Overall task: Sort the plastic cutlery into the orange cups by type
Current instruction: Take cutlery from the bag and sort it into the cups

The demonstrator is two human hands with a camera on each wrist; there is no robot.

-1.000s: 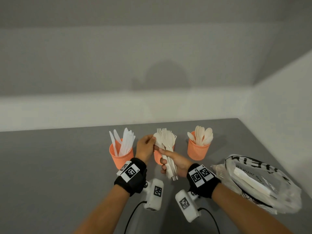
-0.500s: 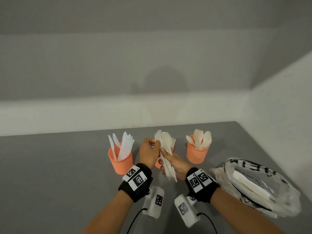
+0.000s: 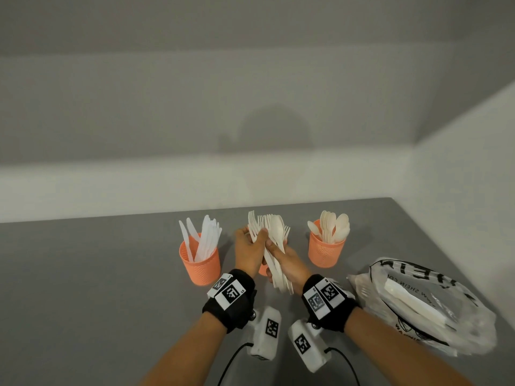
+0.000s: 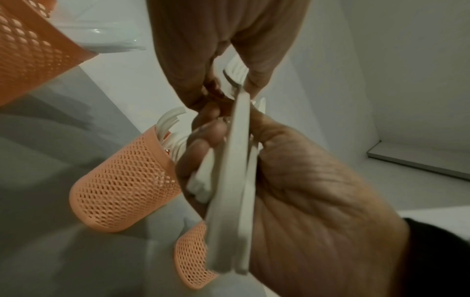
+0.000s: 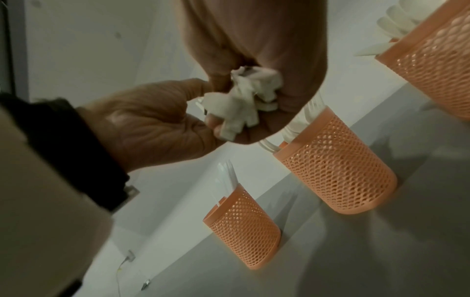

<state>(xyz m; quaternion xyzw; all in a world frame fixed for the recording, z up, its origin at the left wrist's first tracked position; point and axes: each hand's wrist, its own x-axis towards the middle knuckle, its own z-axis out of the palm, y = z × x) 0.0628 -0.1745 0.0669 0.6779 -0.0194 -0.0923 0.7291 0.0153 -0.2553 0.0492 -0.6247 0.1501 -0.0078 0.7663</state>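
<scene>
White plastic is what fills both grasps: a bundle of cutlery (image 3: 274, 254), mostly forks with one spoon bowl showing at the top, is clenched by the handles in the fingers (image 4: 203, 138) of the right hand (image 3: 289, 264). The fork heads at the upper left of the bundle are pinched by the left hand (image 3: 249, 250), thumb on the near side.

The bundle's long axis runs from the handle ends, low and toward the person, up and away to the tines. It is held directly above and in front of the middle orange cup (image 5: 335, 170), which is largely hidden behind the hands in the head view and already holds forks. The spoon cup (image 3: 326, 250) stands to the right of the bundle, nearer the right hand; the knife cup (image 3: 202, 263) stands to the left, nearer the left hand. A stray spoon would, by judgement, have to be drawn out and carried right.

All three cups stand upright in a row on a grey worktop (image 3: 97, 288). A clear printed plastic bag (image 3: 423, 302) with more white pieces inside lies at the right. Plain pale walls meet in a corner behind.
</scene>
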